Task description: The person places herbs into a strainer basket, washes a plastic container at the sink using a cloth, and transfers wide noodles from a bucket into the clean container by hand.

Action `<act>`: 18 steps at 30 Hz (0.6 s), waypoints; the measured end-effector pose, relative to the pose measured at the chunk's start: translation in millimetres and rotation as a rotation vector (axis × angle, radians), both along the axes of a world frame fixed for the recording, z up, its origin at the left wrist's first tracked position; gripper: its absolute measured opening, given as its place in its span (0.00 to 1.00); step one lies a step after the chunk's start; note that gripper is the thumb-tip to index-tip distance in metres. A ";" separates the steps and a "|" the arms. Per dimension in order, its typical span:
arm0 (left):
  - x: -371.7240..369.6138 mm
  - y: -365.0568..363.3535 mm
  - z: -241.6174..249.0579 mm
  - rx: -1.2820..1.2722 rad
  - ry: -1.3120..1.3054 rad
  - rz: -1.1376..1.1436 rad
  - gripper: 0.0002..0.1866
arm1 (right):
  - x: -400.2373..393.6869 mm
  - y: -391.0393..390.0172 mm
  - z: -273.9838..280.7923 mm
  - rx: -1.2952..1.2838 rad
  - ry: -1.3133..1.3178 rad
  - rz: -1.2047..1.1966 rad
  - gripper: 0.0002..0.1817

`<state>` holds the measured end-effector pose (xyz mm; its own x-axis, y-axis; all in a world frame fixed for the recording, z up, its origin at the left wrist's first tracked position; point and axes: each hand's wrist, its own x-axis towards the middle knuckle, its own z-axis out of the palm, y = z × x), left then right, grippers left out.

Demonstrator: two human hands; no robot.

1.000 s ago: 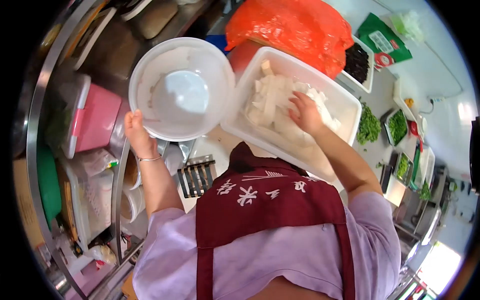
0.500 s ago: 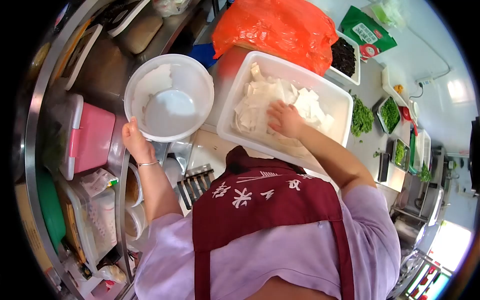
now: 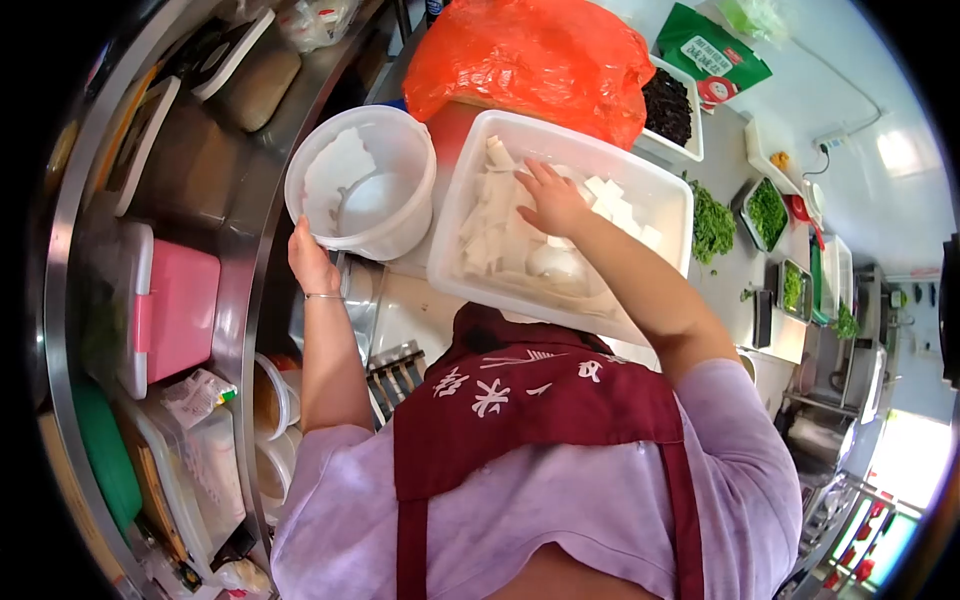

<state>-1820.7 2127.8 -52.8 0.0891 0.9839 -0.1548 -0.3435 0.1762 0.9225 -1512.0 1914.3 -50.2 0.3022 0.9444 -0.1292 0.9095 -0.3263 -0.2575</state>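
Observation:
My left hand (image 3: 315, 265) grips the near rim of a white plastic bucket (image 3: 408, 225), which is tilted and has some white residue inside its wall. To its right stands a translucent white rectangular tub (image 3: 685, 235). In the tub lie flat, white, soft-looking slices (image 3: 480, 232) on the left and white blocks (image 3: 615, 205) on the right. My right hand (image 3: 553, 203) is over the tub with its fingers spread and the palm down. Near my right wrist, a smooth rounded white shape (image 3: 557, 267) shows in the tub.
A red plastic bag (image 3: 530, 65) lies behind the tub, beside a container of dark shredded food (image 3: 665, 105). Chopped greens (image 3: 712, 228) and small trays (image 3: 765, 215) stand along the counter at right. Metal shelving (image 3: 265, 260) with a pink box (image 3: 185, 310) runs down my left.
The bucket has moved right, closer to the tub, with my left hand on it. My right hand has shifted a little up and left, its fingers spreading, and the rounded white shape now shows.

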 end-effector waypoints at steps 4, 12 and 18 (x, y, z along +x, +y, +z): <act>6.8 -11.5 7.4 -0.073 0.054 -0.050 0.18 | 6.4 29.4 -19.1 -0.039 0.021 0.056 0.33; -25.1 -9.6 -12.6 -0.143 0.259 0.151 0.23 | -11.2 -21.9 -16.8 0.084 0.045 0.079 0.30; -50.5 -46.4 -61.8 -0.038 0.388 0.010 0.08 | -38.6 -65.2 -18.1 0.034 0.085 0.515 0.20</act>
